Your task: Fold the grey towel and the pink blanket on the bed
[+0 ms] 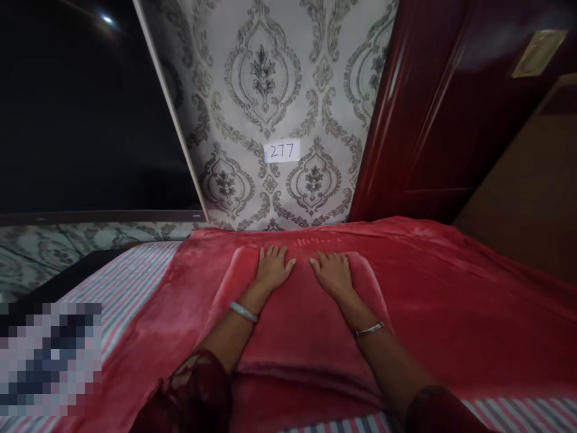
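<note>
A folded panel of red plush blanket (311, 337) lies in front of me, on top of a wider spread of the same red fabric (451, 313). My left hand (273, 267) rests palm down near the panel's far left corner, its fingers spread. Close to the far right corner, my right hand (332, 272) also lies flat, fingers stretched out. Neither hand grips the fabric. A pale bangle (244, 311) circles my left wrist and a thin silver one (369, 328) my right. The panel's near edge shows a loose, shadowed fold.
Striped cloth (121, 288) shows beneath the red fabric at left and front right. A large dark screen (90, 120) stands at left. Behind is patterned wallpaper (265, 72) with a paper label reading 277 (282, 150). A dark red door or panel (433, 120) borders the right.
</note>
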Action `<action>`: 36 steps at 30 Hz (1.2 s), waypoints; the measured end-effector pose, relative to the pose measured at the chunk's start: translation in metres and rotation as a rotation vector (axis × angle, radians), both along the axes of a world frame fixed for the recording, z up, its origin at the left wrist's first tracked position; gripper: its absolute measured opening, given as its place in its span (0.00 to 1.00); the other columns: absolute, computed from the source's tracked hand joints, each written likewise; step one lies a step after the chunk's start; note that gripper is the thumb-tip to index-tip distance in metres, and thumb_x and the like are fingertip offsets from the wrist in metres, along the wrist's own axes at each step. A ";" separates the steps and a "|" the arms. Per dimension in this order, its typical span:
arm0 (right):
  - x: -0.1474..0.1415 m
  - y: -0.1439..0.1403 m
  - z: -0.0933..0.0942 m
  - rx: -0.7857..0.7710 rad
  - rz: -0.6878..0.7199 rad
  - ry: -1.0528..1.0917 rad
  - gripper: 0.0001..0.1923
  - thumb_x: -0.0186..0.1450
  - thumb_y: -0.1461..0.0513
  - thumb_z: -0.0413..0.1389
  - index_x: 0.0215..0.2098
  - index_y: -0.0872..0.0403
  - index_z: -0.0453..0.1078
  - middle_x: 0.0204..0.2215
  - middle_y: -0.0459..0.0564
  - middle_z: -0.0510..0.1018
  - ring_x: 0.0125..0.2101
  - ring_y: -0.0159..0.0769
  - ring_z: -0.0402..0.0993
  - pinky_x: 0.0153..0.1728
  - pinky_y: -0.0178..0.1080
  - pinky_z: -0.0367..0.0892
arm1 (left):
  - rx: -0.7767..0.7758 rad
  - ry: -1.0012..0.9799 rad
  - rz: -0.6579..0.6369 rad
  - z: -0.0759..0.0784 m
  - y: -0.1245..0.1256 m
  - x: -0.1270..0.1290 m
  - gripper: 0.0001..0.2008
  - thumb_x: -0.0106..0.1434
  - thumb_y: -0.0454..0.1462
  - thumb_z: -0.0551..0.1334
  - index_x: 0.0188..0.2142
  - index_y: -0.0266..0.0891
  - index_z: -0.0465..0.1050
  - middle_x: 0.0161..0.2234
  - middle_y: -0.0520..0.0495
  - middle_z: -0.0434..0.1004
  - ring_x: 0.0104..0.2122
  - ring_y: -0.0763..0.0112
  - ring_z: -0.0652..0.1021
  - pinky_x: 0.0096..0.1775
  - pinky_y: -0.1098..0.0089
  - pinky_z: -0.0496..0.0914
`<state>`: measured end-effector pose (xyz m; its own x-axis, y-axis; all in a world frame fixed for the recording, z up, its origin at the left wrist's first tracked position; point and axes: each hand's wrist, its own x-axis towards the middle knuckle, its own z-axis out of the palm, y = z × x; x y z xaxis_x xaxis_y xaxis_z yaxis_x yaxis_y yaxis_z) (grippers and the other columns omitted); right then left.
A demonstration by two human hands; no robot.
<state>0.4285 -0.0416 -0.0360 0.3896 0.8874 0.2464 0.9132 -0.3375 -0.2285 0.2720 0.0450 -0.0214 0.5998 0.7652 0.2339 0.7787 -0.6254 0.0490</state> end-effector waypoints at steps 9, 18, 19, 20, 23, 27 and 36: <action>0.029 -0.029 0.018 -0.078 -0.010 -0.031 0.27 0.74 0.50 0.42 0.62 0.54 0.65 0.61 0.60 0.69 0.63 0.52 0.58 0.61 0.57 0.49 | -0.122 0.110 0.076 0.027 0.036 -0.056 0.31 0.70 0.52 0.47 0.65 0.38 0.63 0.66 0.33 0.62 0.66 0.41 0.60 0.61 0.32 0.49; 0.058 -0.060 -0.025 0.045 -0.108 0.061 0.30 0.73 0.49 0.40 0.70 0.51 0.55 0.70 0.53 0.55 0.65 0.51 0.54 0.59 0.53 0.60 | -0.136 -0.054 0.157 -0.008 0.047 -0.087 0.32 0.71 0.49 0.44 0.70 0.38 0.52 0.67 0.34 0.58 0.61 0.45 0.68 0.57 0.49 0.66; 0.058 -0.059 -0.028 0.059 -0.104 0.060 0.30 0.73 0.49 0.40 0.69 0.51 0.55 0.70 0.53 0.55 0.65 0.51 0.54 0.60 0.53 0.60 | -0.131 -0.051 0.158 -0.009 0.046 -0.087 0.32 0.71 0.49 0.44 0.70 0.38 0.52 0.67 0.34 0.58 0.60 0.44 0.69 0.56 0.48 0.67; 0.058 -0.059 -0.030 0.069 -0.099 0.062 0.30 0.73 0.49 0.40 0.69 0.51 0.56 0.69 0.54 0.56 0.65 0.51 0.55 0.60 0.53 0.60 | -0.128 -0.047 0.161 -0.009 0.046 -0.086 0.32 0.71 0.49 0.44 0.70 0.39 0.53 0.67 0.34 0.58 0.60 0.43 0.69 0.56 0.47 0.67; 0.059 -0.058 -0.029 0.091 -0.085 0.085 0.30 0.73 0.50 0.40 0.69 0.52 0.57 0.69 0.54 0.56 0.65 0.51 0.55 0.61 0.53 0.59 | -0.132 -0.052 0.161 -0.006 0.044 -0.086 0.31 0.71 0.49 0.44 0.69 0.39 0.53 0.67 0.34 0.59 0.59 0.44 0.70 0.56 0.46 0.67; 0.061 -0.059 -0.024 0.108 -0.042 0.146 0.30 0.73 0.53 0.41 0.69 0.56 0.56 0.70 0.56 0.55 0.67 0.47 0.52 0.65 0.51 0.53 | -0.194 -0.117 0.140 -0.001 0.044 -0.086 0.32 0.71 0.48 0.46 0.69 0.37 0.53 0.68 0.33 0.56 0.63 0.46 0.66 0.60 0.49 0.63; 0.070 -0.134 -0.034 0.289 0.039 0.743 0.42 0.64 0.49 0.54 0.71 0.55 0.50 0.69 0.56 0.56 0.67 0.46 0.54 0.67 0.50 0.50 | -0.735 -0.783 0.119 0.009 0.012 -0.147 0.37 0.57 0.50 0.66 0.63 0.37 0.65 0.64 0.37 0.67 0.63 0.50 0.67 0.63 0.57 0.62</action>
